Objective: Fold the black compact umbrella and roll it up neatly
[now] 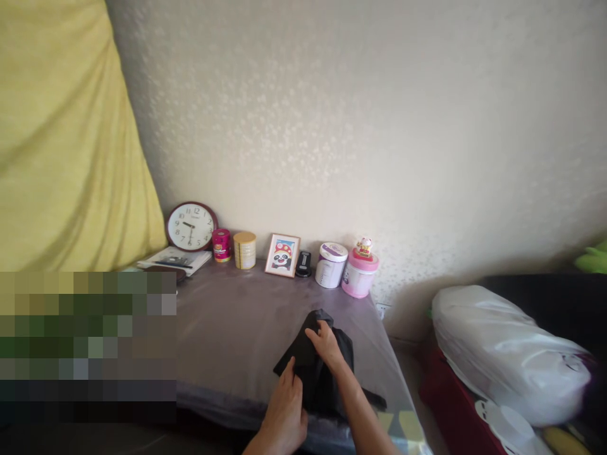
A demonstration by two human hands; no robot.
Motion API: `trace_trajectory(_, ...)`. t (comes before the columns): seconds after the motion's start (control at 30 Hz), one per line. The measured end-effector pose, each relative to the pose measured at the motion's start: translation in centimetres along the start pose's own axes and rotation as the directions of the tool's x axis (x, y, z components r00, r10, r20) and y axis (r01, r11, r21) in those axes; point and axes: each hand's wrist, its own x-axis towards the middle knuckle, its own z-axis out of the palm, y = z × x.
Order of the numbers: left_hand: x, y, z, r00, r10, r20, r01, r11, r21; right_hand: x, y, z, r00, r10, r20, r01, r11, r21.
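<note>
A piece of thin black cloth (315, 382), apparently a garment partly folded or bunched, lies near the front right of the covered table. One narrow strip of it trails to the right. My left hand (287, 407) is at its left front side, the index finger reaching along the cloth and the other fingers curled in. Higher up, my right hand (327, 346) is closed on the cloth's raised far end, thumb toward the left. Some fingertips of both hands are hidden.
Along the wall stand a round clock (192, 226), a pink jar (221, 245), a yellow-lidded can (245, 251), a panda picture frame (282, 255), a black item (304, 264) and two tubs. At right, a white plastic bag (507, 347) rests beyond the table's edge. Blurred blocks cover the lower left.
</note>
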Motion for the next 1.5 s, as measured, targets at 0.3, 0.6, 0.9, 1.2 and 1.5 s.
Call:
trace_trajectory(0.3, -1.2, -2.5, 0.7, 0.994, 0.034, -0.101, -0.037, 0.999, -0.033, -1.1, -2.4, -0.3, 0.958, 0.010, 0.286, -0.034, 0.996, 0.081)
trace_trajectory(0.6, -0.1, 0.1, 0.3, 0.968, 0.151, -0.202, -0.135, 0.987, 0.091, -2.1, -3.0, -0.2, 0.934, -0.222, 0.280, 0.270, 0.952, -0.146)
trace_trajectory(0.9, 0.7, -0.6, 1.6, 0.996, 0.089, 0.003, -0.089, 0.993, 0.076, -4.6, -1.5, -1.1, 0.797, -0.567, 0.211, 0.603, 0.768, -0.217)
trace_trajectory(1.2, 1.1, 0.1, 0.4, 0.994, -0.023, 0.108, 0.006, 0.989, 0.149, 1.3, 1.6, -0.4, 0.824, -0.550, 0.135, 0.561, 0.757, -0.335)
trace_trajectory(1.5, 1.0, 0.5, -0.6, 0.985, -0.100, 0.138, 0.082, 0.988, 0.130, 4.7, 2.3, -1.2, 0.854, -0.508, -0.110, 0.418, 0.796, -0.438)
